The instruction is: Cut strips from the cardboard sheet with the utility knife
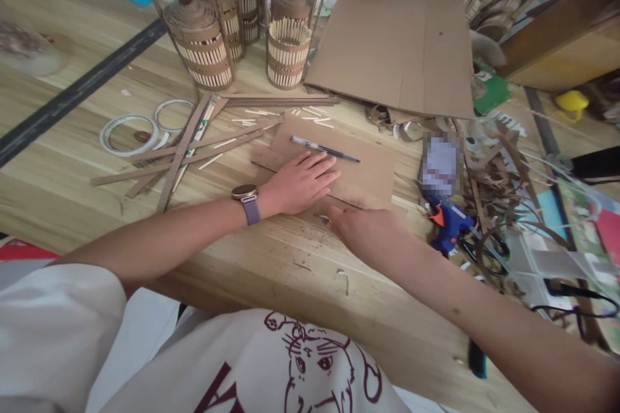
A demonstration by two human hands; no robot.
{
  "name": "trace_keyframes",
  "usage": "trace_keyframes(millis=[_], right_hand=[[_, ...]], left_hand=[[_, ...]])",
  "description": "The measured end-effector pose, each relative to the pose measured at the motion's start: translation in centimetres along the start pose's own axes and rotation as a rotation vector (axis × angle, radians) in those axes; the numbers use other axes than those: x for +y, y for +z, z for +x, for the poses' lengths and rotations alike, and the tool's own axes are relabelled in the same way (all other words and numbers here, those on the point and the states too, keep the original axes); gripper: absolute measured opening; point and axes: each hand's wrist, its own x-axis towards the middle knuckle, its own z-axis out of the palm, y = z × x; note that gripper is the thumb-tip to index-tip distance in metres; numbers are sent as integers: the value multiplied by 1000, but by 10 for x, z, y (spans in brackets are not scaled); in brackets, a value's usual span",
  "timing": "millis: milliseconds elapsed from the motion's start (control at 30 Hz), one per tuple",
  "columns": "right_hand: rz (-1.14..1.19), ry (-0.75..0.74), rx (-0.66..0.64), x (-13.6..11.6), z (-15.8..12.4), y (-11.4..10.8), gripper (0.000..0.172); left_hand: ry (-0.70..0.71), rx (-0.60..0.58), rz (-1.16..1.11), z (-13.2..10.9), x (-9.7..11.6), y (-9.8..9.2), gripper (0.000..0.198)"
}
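Observation:
My left hand (305, 182) lies flat with its fingers spread on a piece of brown cardboard (371, 177). A pen (324, 149) rests on the cardboard just beyond those fingertips. At the cardboard's near edge is my right hand (356, 227), its fingers closed together; whatever they hold is too small and hidden to name. Left of my hands, brown cardboard strips (181, 155) lie crossed over one another. Short pale sticks (314, 117) are scattered beyond the cardboard.
Lantern-like stick-and-cardboard models (206, 45) stand at the back, near a large cardboard sheet (392, 45). Tape rings (128, 135) lie left. On the right are a blue glue gun (450, 224), a heap of brown scraps (498, 171) and a clear plastic box (542, 258).

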Motion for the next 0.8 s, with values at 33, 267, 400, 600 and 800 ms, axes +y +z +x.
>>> trace_keyframes(millis=[33,267,400,600,800], right_hand=[[-6,-3,-8,-1,0,-1,23],[-30,-32,-49,2,1,-5,33],[-36,-28,-84,8,-4,-3,34],[-38,-29,-86,18,-13,3,27],[-21,-9,-36,27,-18,16,26]], left_hand=[[2,4,1,0,0,0,48],[13,-26,-10,-2,-2,-1,50],[12,-39,-6,-2,-2,-2,50],[9,-51,-9,-2,-3,-2,50],[22,-6,-9,-2,-5,1,49]])
